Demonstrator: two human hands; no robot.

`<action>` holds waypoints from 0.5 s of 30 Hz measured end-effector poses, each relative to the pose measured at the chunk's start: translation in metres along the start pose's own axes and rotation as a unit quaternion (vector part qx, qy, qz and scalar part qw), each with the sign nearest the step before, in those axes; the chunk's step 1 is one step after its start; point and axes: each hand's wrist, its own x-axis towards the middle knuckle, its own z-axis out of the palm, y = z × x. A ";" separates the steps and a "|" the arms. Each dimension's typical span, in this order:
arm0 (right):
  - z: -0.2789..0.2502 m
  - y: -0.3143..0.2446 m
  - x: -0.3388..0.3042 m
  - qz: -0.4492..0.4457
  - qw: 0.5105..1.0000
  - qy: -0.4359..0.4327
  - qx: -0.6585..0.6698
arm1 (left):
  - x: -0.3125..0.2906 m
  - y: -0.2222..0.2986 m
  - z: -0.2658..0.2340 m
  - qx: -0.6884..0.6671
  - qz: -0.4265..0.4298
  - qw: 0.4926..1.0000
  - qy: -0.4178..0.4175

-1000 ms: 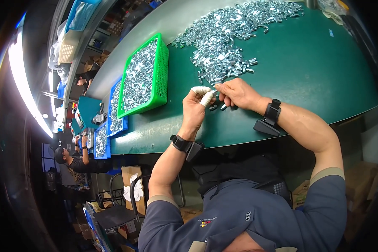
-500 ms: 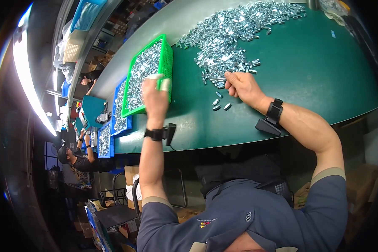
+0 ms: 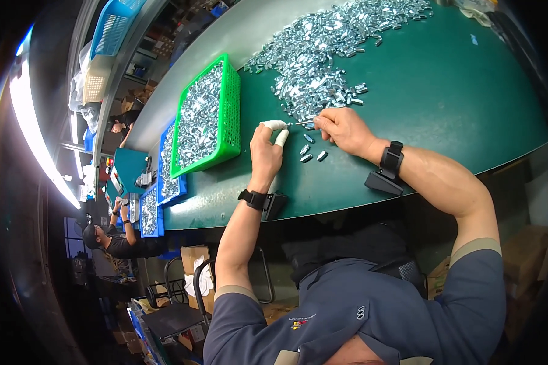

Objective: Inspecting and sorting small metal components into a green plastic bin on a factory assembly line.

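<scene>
My right hand [image 3: 345, 131] pinches a thin metal rod [image 3: 304, 123] that points left, beside the lower end of a heap of small shiny metal pieces [image 3: 313, 85]. My left hand [image 3: 266, 155] has white covers on its thumb and index finger. Those two fingertips close together at the rod's left end; whatever is between them is too small to make out. Just below the rod, several loose metal pieces [image 3: 305, 149] lie on the green tabletop [image 3: 420, 115]. To the left of my left hand stands a green plastic basket [image 3: 230, 109] full of the same pieces.
Blue trays [image 3: 175, 190] with more metal pieces stand beyond the green basket. At the far left, a co-worker [image 3: 112, 237] sits at another table. A black chair [image 3: 173, 316] is below the table's edge. A plastic bag [image 3: 475, 12] lies at the top right.
My left hand has moved right, from over the green basket to the left end of the rod. My right hand keeps its pinch on the rod. The whole view has shifted slightly.
</scene>
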 end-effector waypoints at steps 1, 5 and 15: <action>0.000 0.001 -0.001 0.004 1.000 -0.004 -0.003 | -0.001 0.007 0.001 -0.037 0.001 0.999 0.005; 0.002 -0.001 -0.001 -0.012 1.000 -0.021 -0.010 | 0.000 0.021 -0.001 -0.066 0.049 0.997 -0.010; 0.000 -0.008 -0.002 0.048 0.997 -0.064 0.016 | 0.000 0.033 0.001 -0.092 0.038 0.994 -0.045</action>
